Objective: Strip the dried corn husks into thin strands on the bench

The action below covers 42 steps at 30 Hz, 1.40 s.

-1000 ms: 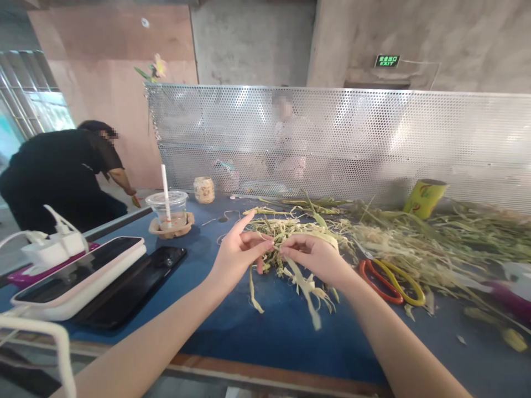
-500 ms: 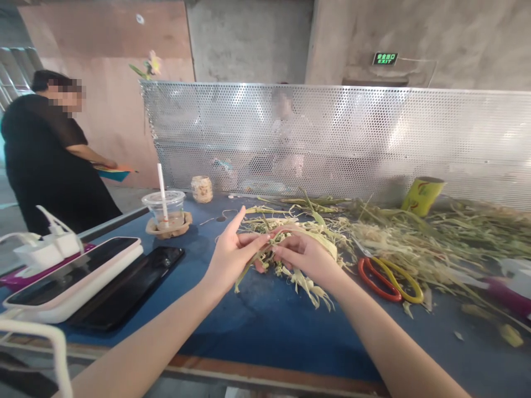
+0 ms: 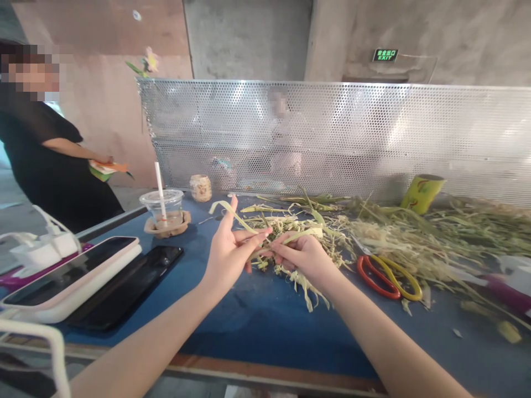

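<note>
My left hand [image 3: 227, 255] and my right hand [image 3: 305, 256] meet above the blue table [image 3: 265, 326], both closed on a small bundle of dried corn husk strips [image 3: 286, 243]. My left thumb and fingers pinch one long pale strip [image 3: 227, 210] that arcs up and over the raised index finger. My right hand grips the bundle from the right, and frayed husk ends [image 3: 305, 284] hang below it toward the table.
Orange-and-yellow scissors [image 3: 388, 271] lie right of my hands beside a large pile of husks [image 3: 423, 235]. A plastic cup with a straw [image 3: 164, 207], two phones [image 3: 124, 282] and a white charger [image 3: 41, 249] lie left. A person in black [image 3: 45, 160] stands at far left; a perforated metal screen [image 3: 332, 138] backs the table.
A long strip that hung below my left hand now arcs up over its index finger. The hanging husk ends have shortened. The person in black has straightened up, now holding coloured items.
</note>
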Tool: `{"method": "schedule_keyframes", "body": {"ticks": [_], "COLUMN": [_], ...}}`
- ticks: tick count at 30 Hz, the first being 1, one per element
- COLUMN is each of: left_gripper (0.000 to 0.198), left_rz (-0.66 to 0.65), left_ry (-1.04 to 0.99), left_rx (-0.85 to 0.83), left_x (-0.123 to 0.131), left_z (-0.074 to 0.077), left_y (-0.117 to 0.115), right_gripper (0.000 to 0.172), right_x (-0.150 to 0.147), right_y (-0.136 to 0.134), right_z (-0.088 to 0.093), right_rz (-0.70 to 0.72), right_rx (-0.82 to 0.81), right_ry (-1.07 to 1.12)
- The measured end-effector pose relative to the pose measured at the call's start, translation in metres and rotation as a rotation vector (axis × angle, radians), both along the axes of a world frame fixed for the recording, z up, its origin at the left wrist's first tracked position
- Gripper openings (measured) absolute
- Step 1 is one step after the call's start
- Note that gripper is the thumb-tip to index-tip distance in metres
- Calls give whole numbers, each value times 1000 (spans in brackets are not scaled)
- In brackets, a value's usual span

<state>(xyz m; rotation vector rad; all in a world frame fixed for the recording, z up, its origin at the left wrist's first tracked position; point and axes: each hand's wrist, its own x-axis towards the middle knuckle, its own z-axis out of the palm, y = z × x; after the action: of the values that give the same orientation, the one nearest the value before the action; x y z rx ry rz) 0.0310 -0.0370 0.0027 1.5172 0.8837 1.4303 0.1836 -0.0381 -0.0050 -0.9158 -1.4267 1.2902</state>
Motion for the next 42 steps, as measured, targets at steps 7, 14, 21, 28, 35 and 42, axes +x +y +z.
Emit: {"method": "schedule_keyframes", "body": {"ticks": [7, 14, 21, 28, 35, 42], "left_gripper": [109, 103, 113, 116, 106, 102], "left_rz": [-123, -172, -144, -154, -214, -133], "left_ry": [-10, 54, 29, -44, -28, 86], "left_rx": [-109, -129, -164, -200, -227, -139], "left_x": [-4, -6, -4, -6, 3, 7], "left_z": [1, 3, 6, 6, -4, -5], "left_y": [3, 0, -3, -3, -2, 0], "right_gripper": [27, 25, 16, 23, 25, 16], "right_x": [6, 6, 10, 16, 10, 9], "right_y": [4, 2, 1, 3, 0, -1], "right_z": [0, 2, 3, 6, 7, 7], "right_rz": [-7, -102, -151, -45, 70, -69], "right_rx": [-1, -2, 58, 74, 171, 225], "right_ry": [85, -112, -292, -170, -220, -373]}}
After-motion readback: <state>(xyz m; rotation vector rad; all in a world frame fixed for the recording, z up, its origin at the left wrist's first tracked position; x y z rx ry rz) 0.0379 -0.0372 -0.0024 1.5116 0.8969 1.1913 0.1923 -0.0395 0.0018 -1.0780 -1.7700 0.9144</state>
